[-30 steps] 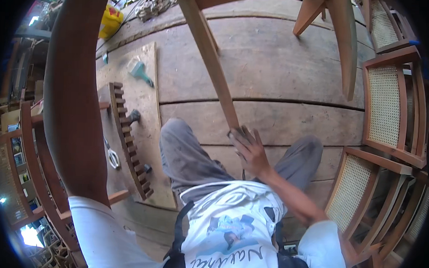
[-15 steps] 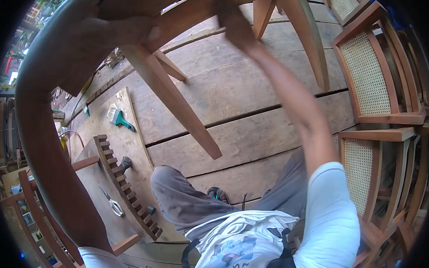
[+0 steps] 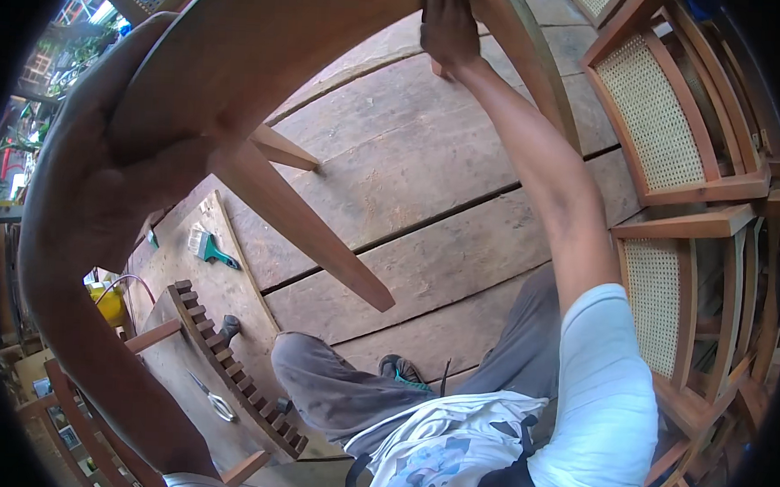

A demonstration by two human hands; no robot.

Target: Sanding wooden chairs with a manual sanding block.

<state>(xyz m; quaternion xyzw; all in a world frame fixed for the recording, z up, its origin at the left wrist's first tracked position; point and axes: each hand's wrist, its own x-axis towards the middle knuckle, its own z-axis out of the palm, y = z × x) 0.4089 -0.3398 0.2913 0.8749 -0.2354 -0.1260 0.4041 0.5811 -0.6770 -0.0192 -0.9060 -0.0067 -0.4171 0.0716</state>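
Observation:
A brown wooden chair frame (image 3: 268,55) with tapered legs is held up close in front of me, and its upper part runs out of the picture at the top. My left hand (image 3: 141,167) is closed around the broad curved board at its left side, with the fingers partly in shadow. At the top, my right hand (image 3: 450,28) is wrapped around the frame near the right leg (image 3: 537,67); its fingertips are hidden. One tapered leg (image 3: 312,227) slants down toward my knees, and a shorter-looking leg (image 3: 285,147) shows behind it.
Wide floor planks (image 3: 408,236) with dark gaps lie below. At left are a green-handled paintbrush (image 3: 211,247) on a board, a slatted wooden piece (image 3: 228,358) and scissors (image 3: 218,401). Chair frames with woven cane panels (image 3: 652,116) stand along the right.
The chair frame has tilted and come closer, so its broad board fills more of the upper left. My left hand has shifted its hold; my right hand has moved slightly right.

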